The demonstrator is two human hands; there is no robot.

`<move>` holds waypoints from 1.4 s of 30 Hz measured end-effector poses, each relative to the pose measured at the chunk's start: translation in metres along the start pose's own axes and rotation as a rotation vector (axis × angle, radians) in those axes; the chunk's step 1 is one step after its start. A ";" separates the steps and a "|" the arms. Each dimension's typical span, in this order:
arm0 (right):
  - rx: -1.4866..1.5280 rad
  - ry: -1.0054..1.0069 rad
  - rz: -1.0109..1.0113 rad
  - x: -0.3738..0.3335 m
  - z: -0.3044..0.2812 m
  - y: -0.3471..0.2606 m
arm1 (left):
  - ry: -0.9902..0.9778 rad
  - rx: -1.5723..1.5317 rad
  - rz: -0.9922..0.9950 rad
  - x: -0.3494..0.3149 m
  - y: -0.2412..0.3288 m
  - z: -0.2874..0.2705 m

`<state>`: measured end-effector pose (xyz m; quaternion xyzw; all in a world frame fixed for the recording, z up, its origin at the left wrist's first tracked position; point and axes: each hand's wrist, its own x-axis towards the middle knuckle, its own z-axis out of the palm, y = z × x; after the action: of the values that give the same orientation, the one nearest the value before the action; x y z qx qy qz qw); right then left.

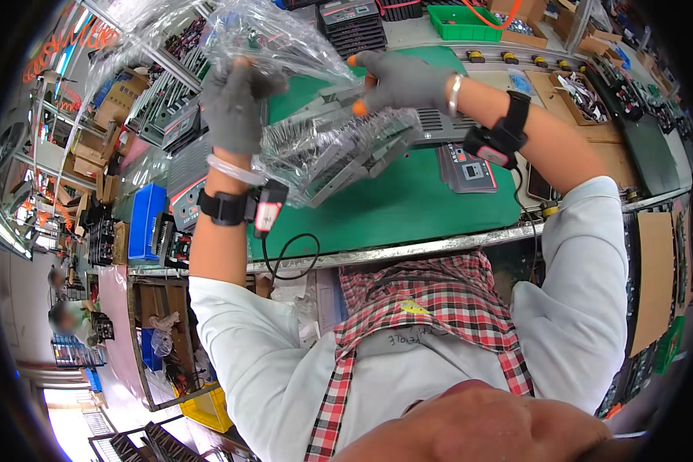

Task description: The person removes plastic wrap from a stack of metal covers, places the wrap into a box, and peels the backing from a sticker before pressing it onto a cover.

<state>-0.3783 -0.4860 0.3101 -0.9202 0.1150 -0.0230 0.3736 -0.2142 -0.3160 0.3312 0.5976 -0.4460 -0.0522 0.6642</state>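
The item under handling is a bundle of grey slotted parts (346, 154), located over the left half of the green mat (431, 204); it is wrapped in clear film, which is crinkled and carries bright streaks of glare; beneath the film the parts appear as long, narrow panels with straight edges, notched ends and darker recesses; they lie side by side, slanting upward to the right, in a mid-grey finish.

The left hand (239, 104), in a grey glove, is at the upper left edge of the mat; its fingers are closed on a loose, transparent plastic sheet (277, 38), which rises in folds beyond the mat's far edge; the right hand (408, 81), gloved in grey with orange fingertips, is above the far part of the mat; its fingers are spread apart close to the bundle's upper edge, though glare and overlap leave it unclear whether they touch the film.

On the right part of the mat lies a grey vented casing (446, 127), beside the bundle; nearer the mat's right edge are dark labelled panels (467, 171); left of the mat stands a blue bin (146, 223); beyond its far edge sits a green tray (463, 25).
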 end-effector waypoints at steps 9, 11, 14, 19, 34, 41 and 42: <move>0.314 0.097 -0.208 -0.008 -0.020 -0.047 | -0.029 0.474 0.423 0.061 0.010 -0.035; 0.440 -0.037 -0.251 -0.022 -0.020 -0.059 | 0.077 0.693 1.027 0.067 0.016 -0.030; 0.278 -0.036 -0.438 -0.035 -0.011 -0.077 | -0.098 0.205 0.228 0.059 0.016 -0.031; 0.434 0.000 -0.371 -0.036 0.006 -0.098 | -0.273 0.415 0.098 0.004 -0.023 -0.091; 0.718 0.598 -0.601 0.027 -0.061 -0.149 | 0.125 0.301 0.169 0.004 -0.030 -0.048; 0.263 0.684 -0.236 0.040 -0.079 -0.081 | 0.036 0.868 0.180 0.032 -0.045 -0.050; 0.242 0.672 -0.182 0.041 -0.080 -0.071 | 0.002 0.944 0.154 0.031 -0.046 -0.050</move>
<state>-0.3350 -0.5008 0.4148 -0.8169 0.1451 -0.3706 0.4175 -0.1412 -0.3100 0.3147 0.7994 -0.4632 0.2061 0.3225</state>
